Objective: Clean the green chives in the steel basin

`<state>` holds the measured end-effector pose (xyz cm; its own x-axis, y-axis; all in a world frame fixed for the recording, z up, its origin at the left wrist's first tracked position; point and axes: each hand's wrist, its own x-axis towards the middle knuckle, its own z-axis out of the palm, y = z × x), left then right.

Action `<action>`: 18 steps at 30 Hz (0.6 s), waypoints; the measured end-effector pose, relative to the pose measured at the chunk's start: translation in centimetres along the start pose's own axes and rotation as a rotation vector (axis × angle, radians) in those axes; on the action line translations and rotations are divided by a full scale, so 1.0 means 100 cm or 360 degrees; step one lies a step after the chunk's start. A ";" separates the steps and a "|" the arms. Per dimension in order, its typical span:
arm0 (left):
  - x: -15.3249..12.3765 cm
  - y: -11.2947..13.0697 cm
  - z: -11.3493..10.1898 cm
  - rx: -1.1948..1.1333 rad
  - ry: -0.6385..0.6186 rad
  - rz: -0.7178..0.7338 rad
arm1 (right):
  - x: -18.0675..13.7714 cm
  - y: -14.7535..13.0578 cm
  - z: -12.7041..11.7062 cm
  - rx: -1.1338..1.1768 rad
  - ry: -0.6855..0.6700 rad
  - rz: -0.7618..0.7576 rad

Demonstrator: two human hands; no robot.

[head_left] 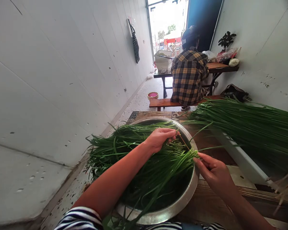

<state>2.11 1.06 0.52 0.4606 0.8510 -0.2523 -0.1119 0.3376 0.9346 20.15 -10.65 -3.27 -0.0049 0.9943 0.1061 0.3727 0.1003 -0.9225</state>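
Note:
My left hand (159, 139) is closed in a pinch above the far side of a wide metal basin (186, 206). A thin brown strand (184, 141) runs taut from its fingertips down to the pale stem ends of a bunch of garlic chives (180, 163). At the basin's right rim, my right hand (214, 172) grips those stem ends between thumb and fingers. The bunch's long green leaves trail down and left into the basin. More garlic chives (120, 135) lie across its far left side, leaves hanging over the rim.
Right of the basin, a white container (244, 159) bears a large heap of long green leaves (242, 121). The basin stands on a wooden table (206, 201). Ahead, a person in a plaid shirt (189, 73) sits on a bench (165, 103). A wall (50, 80) runs along the left.

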 end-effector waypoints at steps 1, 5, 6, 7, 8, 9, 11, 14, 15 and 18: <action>0.000 0.000 0.000 0.0002 -0.0006 -0.0008 | 0.000 0.000 0.000 0.0004 -0.0002 -0.0001; 0.001 -0.001 -0.001 0.0028 -0.0020 0.0000 | -0.001 -0.001 -0.001 0.0023 -0.0030 -0.0011; 0.000 -0.001 -0.001 0.0037 -0.0019 0.0013 | -0.001 -0.001 -0.001 0.0019 -0.0033 -0.0012; 0.000 -0.002 0.000 0.0047 -0.0016 0.0032 | -0.001 -0.001 -0.002 0.0011 -0.0033 -0.0014; 0.000 -0.001 0.000 0.0061 -0.0014 0.0053 | -0.001 -0.002 -0.002 0.0000 -0.0030 -0.0016; 0.000 -0.001 0.001 0.0077 -0.0012 0.0077 | -0.002 -0.002 -0.002 -0.0008 -0.0027 -0.0020; -0.001 0.000 0.001 0.0111 -0.0014 0.0121 | -0.002 -0.004 -0.002 -0.0019 -0.0018 -0.0027; -0.002 0.000 0.002 0.0164 -0.0026 0.0154 | -0.003 -0.005 -0.001 -0.0018 -0.0012 -0.0044; -0.003 -0.001 0.003 0.0196 -0.0040 0.0162 | -0.003 -0.006 -0.001 -0.0010 -0.0006 -0.0051; -0.008 -0.006 0.009 0.0427 -0.0154 0.0172 | -0.003 -0.004 0.000 0.0023 0.0028 -0.0009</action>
<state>2.60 -0.21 0.45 0.5419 0.8296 -0.1349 0.0657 0.1182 0.9908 19.97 -10.96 -2.89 0.0096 0.9930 0.1181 0.3593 0.1068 -0.9271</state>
